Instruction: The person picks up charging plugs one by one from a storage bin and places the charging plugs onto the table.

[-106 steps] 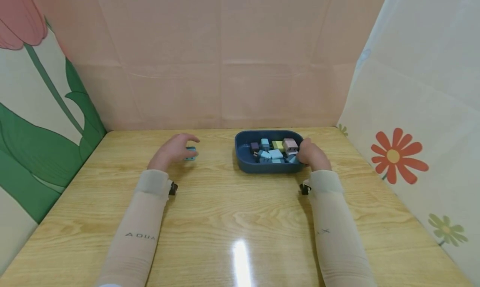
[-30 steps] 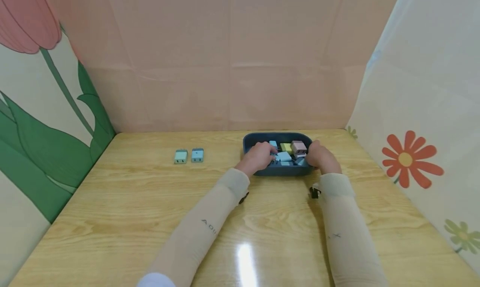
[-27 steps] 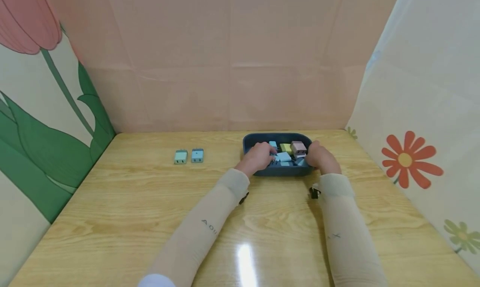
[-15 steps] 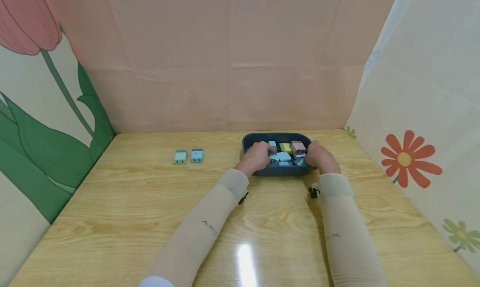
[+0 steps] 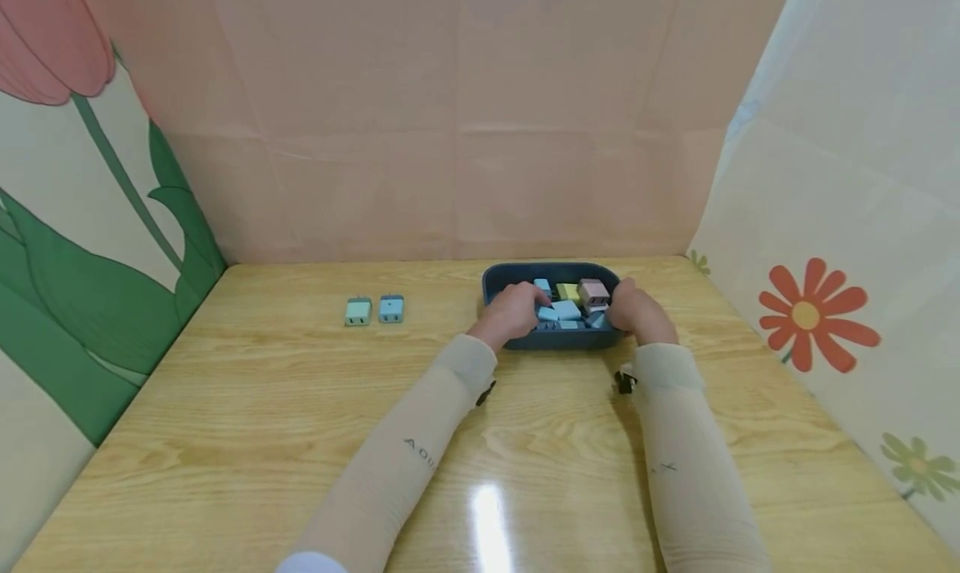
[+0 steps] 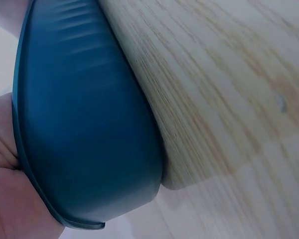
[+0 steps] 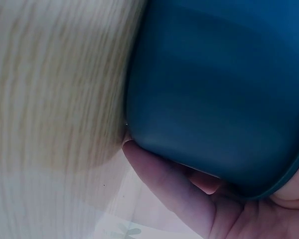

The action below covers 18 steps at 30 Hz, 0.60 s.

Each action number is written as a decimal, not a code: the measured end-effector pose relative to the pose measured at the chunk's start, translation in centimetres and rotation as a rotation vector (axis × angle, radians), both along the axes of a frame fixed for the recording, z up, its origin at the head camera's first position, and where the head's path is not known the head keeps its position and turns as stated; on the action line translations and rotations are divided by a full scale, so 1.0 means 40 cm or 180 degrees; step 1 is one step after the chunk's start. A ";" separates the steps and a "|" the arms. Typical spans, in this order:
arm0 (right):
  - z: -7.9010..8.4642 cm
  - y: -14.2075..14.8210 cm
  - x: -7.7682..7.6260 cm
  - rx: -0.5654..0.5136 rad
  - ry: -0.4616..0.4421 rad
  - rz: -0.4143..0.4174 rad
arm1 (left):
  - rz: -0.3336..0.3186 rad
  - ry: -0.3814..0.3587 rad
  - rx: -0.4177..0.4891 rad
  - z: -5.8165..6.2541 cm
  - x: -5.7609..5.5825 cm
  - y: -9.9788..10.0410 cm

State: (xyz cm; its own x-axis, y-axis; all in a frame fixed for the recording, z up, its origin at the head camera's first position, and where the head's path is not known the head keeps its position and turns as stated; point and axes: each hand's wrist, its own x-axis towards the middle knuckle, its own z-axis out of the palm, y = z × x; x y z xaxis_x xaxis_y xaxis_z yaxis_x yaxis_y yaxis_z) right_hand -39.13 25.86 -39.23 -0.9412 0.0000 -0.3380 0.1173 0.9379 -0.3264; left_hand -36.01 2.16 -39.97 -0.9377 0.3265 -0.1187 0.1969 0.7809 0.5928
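The smooth, rounded-oblong tray (image 5: 555, 341) is plain dark blue. Lighter are the boxy pink block (image 5: 593, 291), the squarish yellow block (image 5: 567, 292) and the flat light-blue block (image 5: 566, 310). A square mint block (image 5: 357, 311) and a square sky-blue block (image 5: 391, 308) each bear a darker band. The wooden table (image 5: 262, 406) is grained yellow-brown; the beige fabric sleeves (image 5: 397, 456) carry dark lettering; the whitish hanging sheet (image 5: 832, 181) shows a red flower (image 5: 806, 316).

The worktop (image 5: 247, 406) has a yellowish wood grain. On its far part stands a dark blue tray (image 5: 555, 341). Left of it lie a pale green charger (image 5: 358, 311) and a blue charger (image 5: 392, 309), near each other but not touching.
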 end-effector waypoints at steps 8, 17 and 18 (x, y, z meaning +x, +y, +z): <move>0.005 -0.005 0.001 -0.0017 0.0009 -0.0016 | -0.0025 0.0398 -0.0010 -0.007 0.016 -0.007; 0.000 -0.004 -0.004 -0.0031 -0.0003 -0.0057 | 0.0010 0.0503 0.0002 -0.011 0.021 -0.005; 0.000 -0.004 -0.003 -0.0042 -0.0008 -0.0057 | 0.0020 0.0505 0.0008 -0.010 0.023 -0.005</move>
State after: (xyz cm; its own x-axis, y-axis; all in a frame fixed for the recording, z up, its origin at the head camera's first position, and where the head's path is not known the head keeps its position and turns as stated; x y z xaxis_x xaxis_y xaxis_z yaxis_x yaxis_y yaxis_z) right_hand -39.27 25.69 -39.23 -0.9402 0.0125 -0.3405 0.1350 0.9312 -0.3385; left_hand -35.10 1.95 -40.38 -0.9467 0.3206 0.0319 0.2833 0.7809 0.5567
